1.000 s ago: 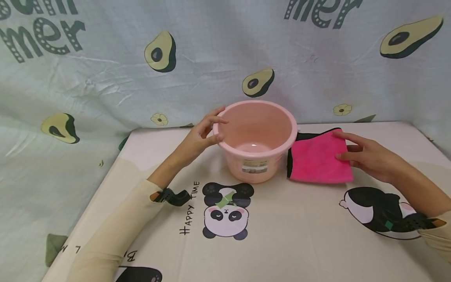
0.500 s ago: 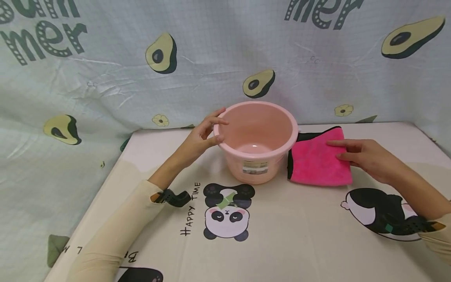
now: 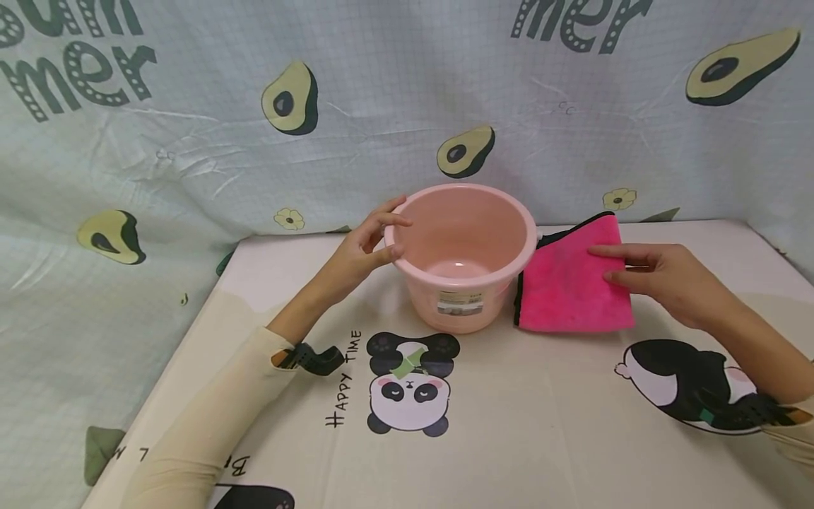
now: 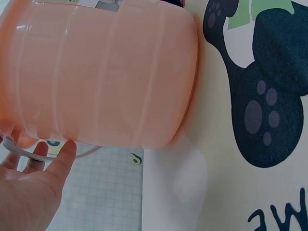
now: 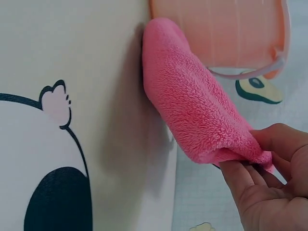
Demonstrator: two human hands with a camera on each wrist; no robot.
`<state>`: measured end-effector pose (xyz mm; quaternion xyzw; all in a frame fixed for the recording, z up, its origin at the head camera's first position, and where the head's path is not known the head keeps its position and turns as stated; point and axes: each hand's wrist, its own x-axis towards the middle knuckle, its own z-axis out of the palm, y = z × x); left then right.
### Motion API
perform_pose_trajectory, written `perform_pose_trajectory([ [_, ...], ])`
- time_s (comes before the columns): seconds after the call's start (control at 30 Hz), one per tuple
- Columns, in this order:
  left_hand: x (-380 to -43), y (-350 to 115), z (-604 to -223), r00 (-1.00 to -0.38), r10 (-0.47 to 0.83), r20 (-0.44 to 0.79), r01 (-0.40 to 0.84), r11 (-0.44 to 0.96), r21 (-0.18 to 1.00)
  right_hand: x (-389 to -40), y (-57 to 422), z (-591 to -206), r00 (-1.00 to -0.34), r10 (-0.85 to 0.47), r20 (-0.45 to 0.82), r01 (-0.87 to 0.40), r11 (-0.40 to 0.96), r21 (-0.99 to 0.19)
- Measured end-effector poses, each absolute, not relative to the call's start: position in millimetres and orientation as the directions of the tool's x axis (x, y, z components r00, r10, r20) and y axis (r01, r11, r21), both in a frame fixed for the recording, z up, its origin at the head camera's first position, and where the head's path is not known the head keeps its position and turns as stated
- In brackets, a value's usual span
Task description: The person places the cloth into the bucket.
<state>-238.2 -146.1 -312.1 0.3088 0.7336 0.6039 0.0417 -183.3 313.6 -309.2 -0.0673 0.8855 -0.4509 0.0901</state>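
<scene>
A light pink plastic bucket [image 3: 467, 233] stands upright on the table, a label on its front. At its left rim my left hand [image 3: 362, 247] holds on, fingers over the edge and thumb in front; the left wrist view shows this hand [image 4: 36, 192] beside the bucket wall [image 4: 106, 72] and its handle. To the right of the bucket, my right hand [image 3: 668, 279] pinches a folded bright pink cloth [image 3: 572, 286] with black edging by its right side. In the right wrist view the fluffy cloth [image 5: 192, 96] hangs tilted from the fingers and thumb.
The table cover [image 3: 509, 424] bears printed pandas, one panda [image 3: 408, 389] in front of the bucket. Behind stands a pale curtain [image 3: 381, 85] with avocado prints, close to the table's back edge.
My right hand has shifted its grip inward on the cloth and raised it slightly, its top corner now higher and its left edge nearer the bucket. The left hand and bucket stay put.
</scene>
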Motion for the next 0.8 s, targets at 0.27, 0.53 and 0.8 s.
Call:
perform_pose_trajectory([
  [0.27, -237.4, -146.2, -312.0, -0.808, 0.502, 0.308, 0.398, 0.080, 0.914, -176.3, 307.6, -294.5, -0.982, -0.183, -0.039, -0.078, 0.590, -0.803],
  [0.53, -235.2, -145.9, -309.3, -0.813, 0.493, 0.310, 0.408, 0.102, 0.907, -169.5, 302.3, -283.2, -0.990, -0.136, -0.019, -0.074, 0.644, -0.762],
  [0.8, -234.2, -145.4, -309.1, -0.814, 0.490, 0.313, 0.408, 0.098, 0.908, -164.5, 300.8, -275.3, -0.994, -0.106, 0.023, -0.088, 0.672, -0.735],
])
